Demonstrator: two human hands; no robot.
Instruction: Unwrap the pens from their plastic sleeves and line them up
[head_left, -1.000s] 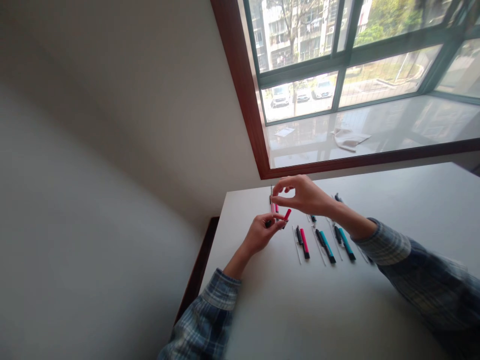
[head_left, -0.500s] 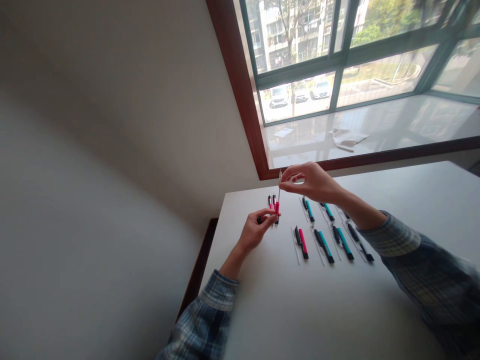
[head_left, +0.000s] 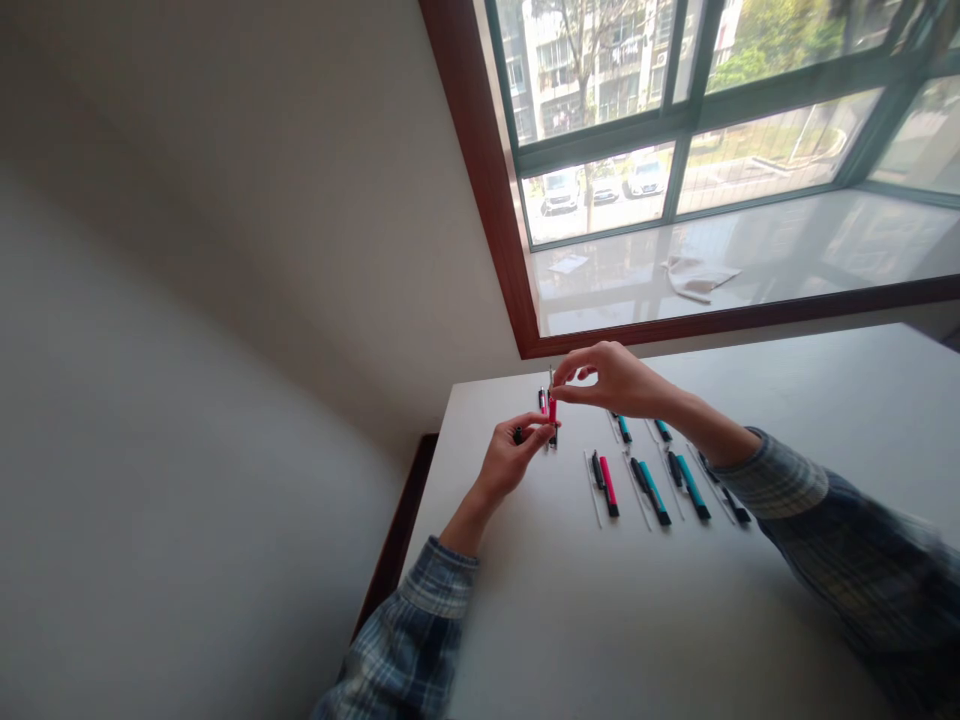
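Observation:
My left hand (head_left: 517, 452) is closed around a red pen barrel (head_left: 553, 411), which it holds upright above the table. A black pen part (head_left: 517, 435) is also tucked in its fingers. Just above, my right hand (head_left: 600, 378) pinches a thin pen refill (head_left: 551, 378) between thumb and fingertips. The refill's lower length is inside the barrel, and its top end sticks up past the fingers. Behind the left hand lies a red and black pen (head_left: 542, 400), partly covered.
On the white table (head_left: 570, 610), a disassembled red pen (head_left: 608, 485) lies beside several teal ones, such as this teal barrel (head_left: 691, 487), each with black parts and a refill. My right forearm covers some. A wall and window (head_left: 600, 110) border the table.
My right hand has moved down with the refill, which now sits deeper in the red barrel. The left hand has stayed nearly still.

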